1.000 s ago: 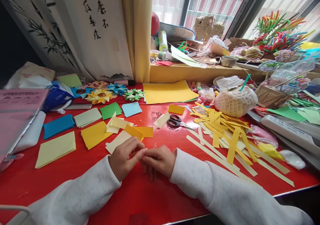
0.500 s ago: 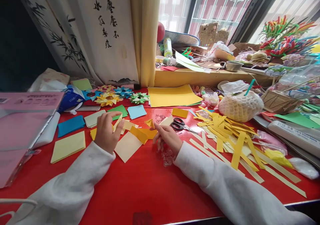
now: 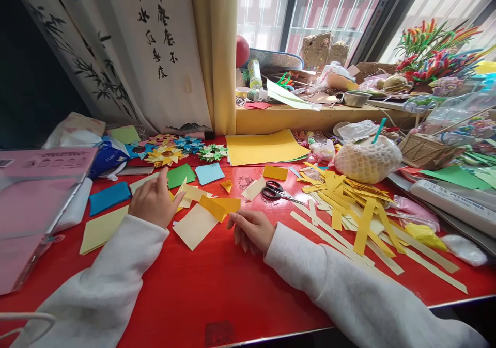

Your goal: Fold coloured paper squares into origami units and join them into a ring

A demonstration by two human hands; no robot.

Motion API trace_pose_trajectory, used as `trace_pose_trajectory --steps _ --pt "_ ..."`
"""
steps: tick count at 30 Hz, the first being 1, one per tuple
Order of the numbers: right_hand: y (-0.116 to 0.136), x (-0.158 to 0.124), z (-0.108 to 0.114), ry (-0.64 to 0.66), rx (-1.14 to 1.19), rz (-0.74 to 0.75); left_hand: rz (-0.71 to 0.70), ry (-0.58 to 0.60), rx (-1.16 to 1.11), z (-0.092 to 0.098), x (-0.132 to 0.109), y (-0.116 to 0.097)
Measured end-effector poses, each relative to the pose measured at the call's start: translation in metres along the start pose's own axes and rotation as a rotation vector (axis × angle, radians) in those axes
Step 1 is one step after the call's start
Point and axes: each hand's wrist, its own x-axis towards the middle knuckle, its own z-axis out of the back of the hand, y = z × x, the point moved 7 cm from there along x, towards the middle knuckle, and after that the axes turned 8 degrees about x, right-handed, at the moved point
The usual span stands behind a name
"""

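My left hand [image 3: 153, 201] is over the left paper stacks, its thumb and fingers apart, beside a small folded cream piece [image 3: 182, 187]. Just right of the centre, my right hand [image 3: 251, 229] hovers low over the table, fingers loosely curled, near the end of an orange-yellow strip [image 3: 230, 205]. Nothing shows in its fingers. Between the hands lies a cream paper square [image 3: 196, 226]. A small folded orange piece [image 3: 227, 186] rests beyond them, left of a cream slip [image 3: 253, 189] and black-handled scissors [image 3: 273, 190].
Yellow and cream strips [image 3: 364, 219] are heaped on the right of the red table [image 3: 217, 296]. Folded paper stars [image 3: 165, 154], a yellow sheet [image 3: 263, 147] and a netted bundle with a straw [image 3: 368, 159] line the back. A blue stack [image 3: 109, 198] lies left.
The small folded orange piece has left my right hand and lies on the table. My right hand has moved down, nearer me. My left hand has shifted slightly left and its fingers have spread.
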Motion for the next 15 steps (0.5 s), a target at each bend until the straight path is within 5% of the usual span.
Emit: trace_pose_trajectory --steps 2,4,8,10,15 --pt "-0.002 -0.001 0.0 0.013 -0.03 0.007 -0.07 0.139 0.052 -0.013 0.0 -0.001" --pt "-0.001 -0.002 0.0 0.013 -0.04 0.018 0.003 0.132 0.068 -0.007 0.001 0.006" --pt "0.009 -0.007 -0.006 0.04 0.02 0.071 0.183 -0.208 -0.106 0.049 -0.005 0.003" --pt "0.016 -0.012 -0.013 0.066 0.044 0.113 0.107 -0.248 -0.254 0.063 -0.013 -0.016" --pt "0.02 -0.017 -0.017 0.015 -0.043 0.218 -0.355 -0.086 -0.556 0.058 -0.036 -0.077"
